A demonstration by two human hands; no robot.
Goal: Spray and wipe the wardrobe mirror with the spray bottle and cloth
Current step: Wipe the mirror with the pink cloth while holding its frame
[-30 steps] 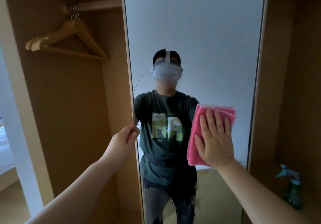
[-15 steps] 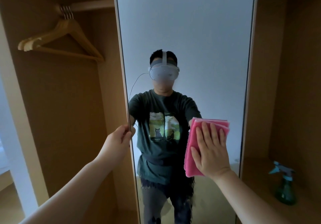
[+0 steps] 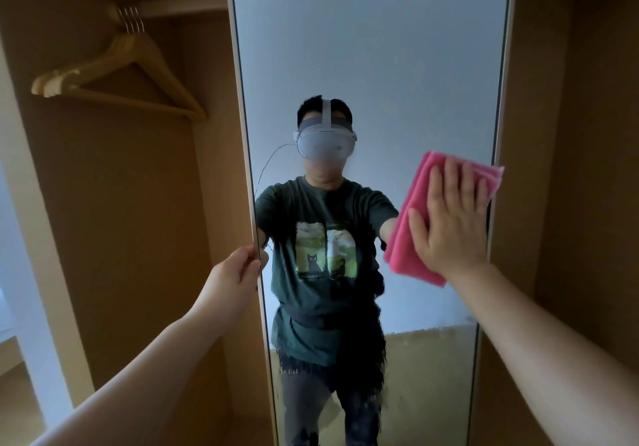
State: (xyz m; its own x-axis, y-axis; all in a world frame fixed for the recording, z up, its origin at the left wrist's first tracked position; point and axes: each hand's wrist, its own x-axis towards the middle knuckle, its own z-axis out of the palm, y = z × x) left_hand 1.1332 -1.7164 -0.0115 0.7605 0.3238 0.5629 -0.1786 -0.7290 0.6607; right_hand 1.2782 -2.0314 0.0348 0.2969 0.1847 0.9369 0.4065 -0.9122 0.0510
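The mirror [image 3: 373, 65], a tall framed panel standing between two open wardrobe bays, is mid-wipe. My right hand [image 3: 449, 224] lies flat, fingers straight and spread, pressing a folded pink cloth [image 3: 408, 234] against the glass near the right edge, about halfway up. The open palm seems chosen to spread pressure across the cloth, so that it drags evenly rather than bunching. My left hand [image 3: 235, 272] grips the mirror's left edge, fingers curled round the frame and thumb in front, most likely to steady the panel against the push of the other hand. The upper glass reads even and pale; low down, near the reflected floor line, faint smears and specks show, so I judge that the lower part remains to be done. The spray bottle is not in view. In the left bay a bunch of wooden hangers [image 3: 117, 75] hangs from a rail [image 3: 179, 4], well apart from my work. My own reflection, in a dark T-shirt and headset, fills the middle of the glass.
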